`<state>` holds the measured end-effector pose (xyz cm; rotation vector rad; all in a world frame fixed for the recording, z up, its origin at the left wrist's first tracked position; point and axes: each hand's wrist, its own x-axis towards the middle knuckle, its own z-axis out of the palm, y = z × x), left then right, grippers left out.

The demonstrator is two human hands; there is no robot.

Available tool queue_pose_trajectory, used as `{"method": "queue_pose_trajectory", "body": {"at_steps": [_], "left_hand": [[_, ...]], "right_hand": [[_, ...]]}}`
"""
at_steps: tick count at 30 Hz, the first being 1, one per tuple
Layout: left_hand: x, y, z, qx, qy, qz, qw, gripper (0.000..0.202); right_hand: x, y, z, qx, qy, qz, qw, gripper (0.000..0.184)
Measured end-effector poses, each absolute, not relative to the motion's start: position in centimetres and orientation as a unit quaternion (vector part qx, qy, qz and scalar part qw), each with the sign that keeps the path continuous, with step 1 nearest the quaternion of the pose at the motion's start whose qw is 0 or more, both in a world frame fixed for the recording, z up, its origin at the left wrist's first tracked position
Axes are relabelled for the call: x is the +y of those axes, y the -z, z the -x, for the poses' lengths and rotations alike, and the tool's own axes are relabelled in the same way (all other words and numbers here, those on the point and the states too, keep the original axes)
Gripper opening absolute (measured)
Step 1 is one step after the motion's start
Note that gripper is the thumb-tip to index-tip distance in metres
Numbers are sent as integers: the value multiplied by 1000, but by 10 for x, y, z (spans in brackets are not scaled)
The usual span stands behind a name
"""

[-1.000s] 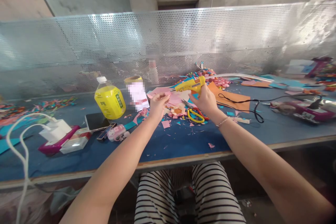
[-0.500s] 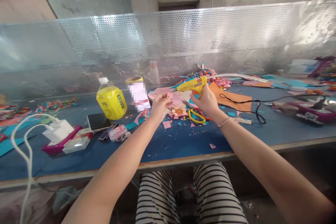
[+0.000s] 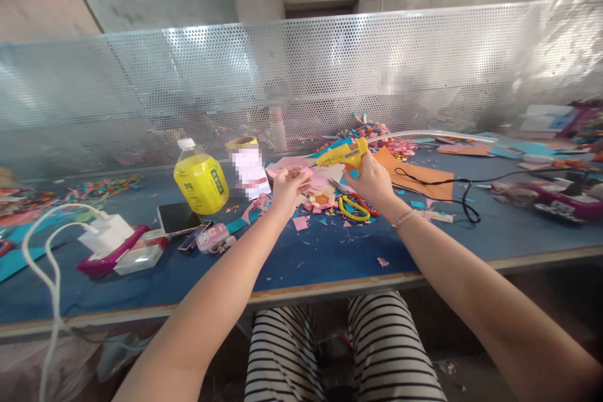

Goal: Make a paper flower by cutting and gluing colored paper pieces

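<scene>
In my right hand [image 3: 375, 183] is a yellow hot glue gun [image 3: 343, 155], its nozzle pointing left. A long clear glue stick [image 3: 433, 134] trails from its back. My left hand [image 3: 289, 185] pinches a small piece of pink paper [image 3: 306, 173] right by the nozzle; whether the tip touches it I cannot tell. Below the hands lies a folded pink and orange paper piece [image 3: 322, 201]. Scissors with yellow handles [image 3: 354, 208] rest beside it, among paper scraps. An orange sheet [image 3: 417, 177] spreads out behind my right hand.
To the left stand a yellow-labelled bottle [image 3: 201, 177] and a tape roll [image 3: 242, 144]. Nearer are a phone [image 3: 178, 218], a pink case [image 3: 211, 237] and a purple power strip [image 3: 101, 262] with white chargers. A black cord [image 3: 464, 191] runs right. A perforated metal screen [image 3: 188, 88] borders the table.
The glue gun has dipped slightly, and its nozzle now sits a little lower and further left against the pink paper. Both hands keep their hold.
</scene>
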<state>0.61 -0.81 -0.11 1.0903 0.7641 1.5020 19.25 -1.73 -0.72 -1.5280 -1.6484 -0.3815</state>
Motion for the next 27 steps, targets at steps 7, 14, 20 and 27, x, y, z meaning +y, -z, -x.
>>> {"method": "queue_pose_trajectory", "body": {"at_steps": [7, 14, 20, 27], "left_hand": [[-7, 1, -3, 352, -643, -456, 505, 31], [-7, 2, -3, 363, -637, -469, 493, 26], [-9, 2, -4, 371, -633, -472, 489, 25], [-8, 2, -4, 372, -636, -466, 490, 26]], "right_hand": [[-18, 7, -194, -653, 182, 631, 377, 29], [-17, 6, -195, -657, 195, 628, 369, 28], [-18, 6, -197, -663, 216, 619, 362, 27], [-20, 4, -197, -665, 210, 626, 349, 28]]}}
